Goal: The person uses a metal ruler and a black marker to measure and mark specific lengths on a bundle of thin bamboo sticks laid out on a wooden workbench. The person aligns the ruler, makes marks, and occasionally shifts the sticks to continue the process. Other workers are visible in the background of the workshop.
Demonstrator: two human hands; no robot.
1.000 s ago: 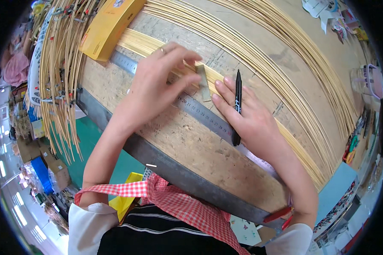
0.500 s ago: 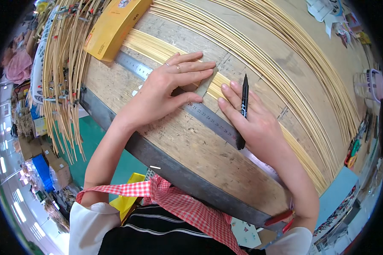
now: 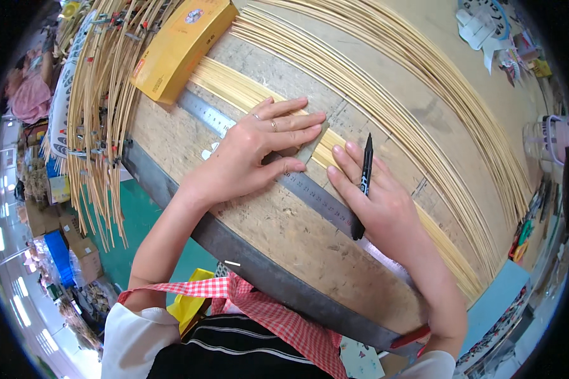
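Flat and with fingers stretched, my left hand [image 3: 250, 144] presses on a thin dull plate [image 3: 312, 149] that lies across a row of pale bamboo strips [image 3: 231, 87]. Its thumb rests by the steel ruler [image 3: 319, 201], which runs along the near side of the strips. To the right, my right hand [image 3: 389, 205] lies over the same strips, fingertips touching them. A black marker pen [image 3: 366, 165] is held in that hand, its tip pointing away from me. The palms hide part of the strips and the ruler.
A yellow box [image 3: 180, 54] stands across the strips' far left end. More long strips [image 3: 360, 79] lie behind in bowed rows. Clipped strips [image 3: 98, 120] hang over the table's left side. Scissors [image 3: 521, 246] and a blue-grey board [image 3: 498, 303] are at the right. A dark edge [image 3: 272, 285] borders the table.
The whole view has shifted slightly, so everything sits a little lower in it. Both hands keep their places on the plate and strips, and the marker pen is still held.
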